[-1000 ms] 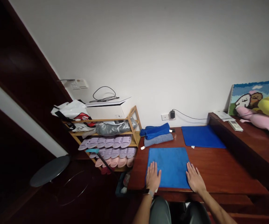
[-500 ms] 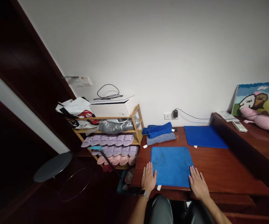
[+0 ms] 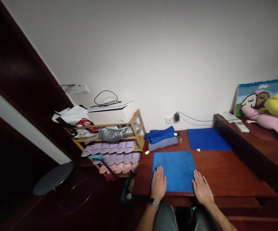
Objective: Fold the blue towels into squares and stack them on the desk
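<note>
"Where's the cloth (image 3: 178,171)?"

"Spread flat on the near side of the table (image 3: 230,175), close to its near edge."

"And the hands?"

"The left hand (image 3: 159,183) lies palm down over the cloth's left edge, fingers straight and nearly together, pointing far. There's a watch (image 3: 153,201) on that wrist."

"The other?"

"The right hand (image 3: 202,187) is palm down at the right edge, fingers straight with small gaps between them. How hard either one presses, I can't tell."

"What's beyond them?"

"Some folded cloths (image 3: 164,134) bunched at the far left of the table. Far right, a darker mat (image 3: 207,139) lies flat, with a white tag (image 3: 198,150) at its near side."

"And further out?"

"Left of the table, a rack (image 3: 140,141) with rows of slippers (image 3: 121,147) and a white box (image 3: 107,116) on top. To the right, a raised ledge (image 3: 259,138) bears a remote (image 3: 241,127) and a pink toy (image 3: 269,121)."
</note>
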{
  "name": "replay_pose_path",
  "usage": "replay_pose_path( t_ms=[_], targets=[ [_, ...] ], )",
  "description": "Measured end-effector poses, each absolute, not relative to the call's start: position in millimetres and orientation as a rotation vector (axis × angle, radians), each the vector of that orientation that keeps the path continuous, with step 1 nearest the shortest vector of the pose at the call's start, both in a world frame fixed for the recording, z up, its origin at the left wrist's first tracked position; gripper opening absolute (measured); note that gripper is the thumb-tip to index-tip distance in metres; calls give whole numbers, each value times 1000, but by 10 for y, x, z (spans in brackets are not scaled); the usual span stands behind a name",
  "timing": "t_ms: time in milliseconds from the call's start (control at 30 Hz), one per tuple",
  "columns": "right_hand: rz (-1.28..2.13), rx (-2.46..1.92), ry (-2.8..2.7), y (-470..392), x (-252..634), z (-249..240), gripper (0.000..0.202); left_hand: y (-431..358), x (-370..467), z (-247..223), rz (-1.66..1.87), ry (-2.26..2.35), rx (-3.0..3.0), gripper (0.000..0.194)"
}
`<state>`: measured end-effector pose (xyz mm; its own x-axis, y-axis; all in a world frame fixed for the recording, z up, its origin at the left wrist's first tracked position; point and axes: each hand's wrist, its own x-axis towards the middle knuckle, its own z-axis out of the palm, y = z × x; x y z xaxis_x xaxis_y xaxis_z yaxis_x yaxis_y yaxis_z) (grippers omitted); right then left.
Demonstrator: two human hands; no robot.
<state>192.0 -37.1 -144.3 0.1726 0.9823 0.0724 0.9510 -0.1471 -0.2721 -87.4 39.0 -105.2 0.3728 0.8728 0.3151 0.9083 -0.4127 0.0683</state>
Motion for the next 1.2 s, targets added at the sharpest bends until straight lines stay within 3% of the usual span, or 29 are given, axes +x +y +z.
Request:
replay_pose_path(
  t_ms=[233,600,967,1200],
  targets=[
    [169,-2198,-1882,-379,1929,-1428,71,249,321,-1127,-460,-1390,-2852,62],
    [156,-2249,-1907,-412,1949,-1479,74,592,-1294,-1226,-373,-1914,-2420,65],
    [253,-2292,-1896,349,1988,-1117,71,562,-1326,-1325,-459,-1852,-2405,66],
    [273,-2312,-1876,495,1998,-1251,71,581,-1361,-1398,-443,-1796,-2383,68]
  ],
)
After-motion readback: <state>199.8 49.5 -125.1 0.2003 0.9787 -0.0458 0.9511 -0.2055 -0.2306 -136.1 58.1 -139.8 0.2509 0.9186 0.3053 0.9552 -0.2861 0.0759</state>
